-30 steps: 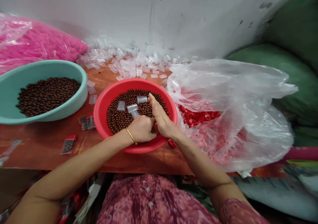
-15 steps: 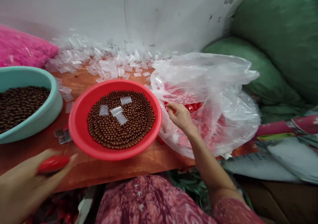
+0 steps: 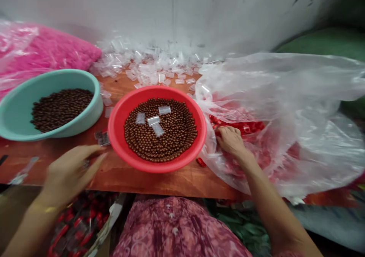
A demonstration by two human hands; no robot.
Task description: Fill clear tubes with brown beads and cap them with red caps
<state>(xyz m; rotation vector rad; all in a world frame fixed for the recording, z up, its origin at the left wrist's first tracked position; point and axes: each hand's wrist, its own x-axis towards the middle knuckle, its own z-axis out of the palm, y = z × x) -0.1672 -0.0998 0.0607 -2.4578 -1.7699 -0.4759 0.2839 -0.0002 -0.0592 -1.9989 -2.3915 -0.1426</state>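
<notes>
My left hand hovers over the table's front edge, left of the red basin. It is somewhat blurred, with thumb and fingers apart and nothing visibly held. Inside the mouth of a clear plastic bag, my right hand is bent over glossy red plastic pieces. Its fingers are curled, with red at the partly hidden fingertips. Brown beads fill the basin between my hands, and several small clear plastic pieces lie on top of them.
A teal basin of dark beads stands at the left, before a pink-filled bag. Clear plastic pieces are heaped along the wall. Below the table edge a box holds red items. One red piece lies beside the red basin.
The red oval item in my left hand is gone from it; that hand's fingers now stand apart. My right hand stays at the bag's red pieces. The view has swung left.
</notes>
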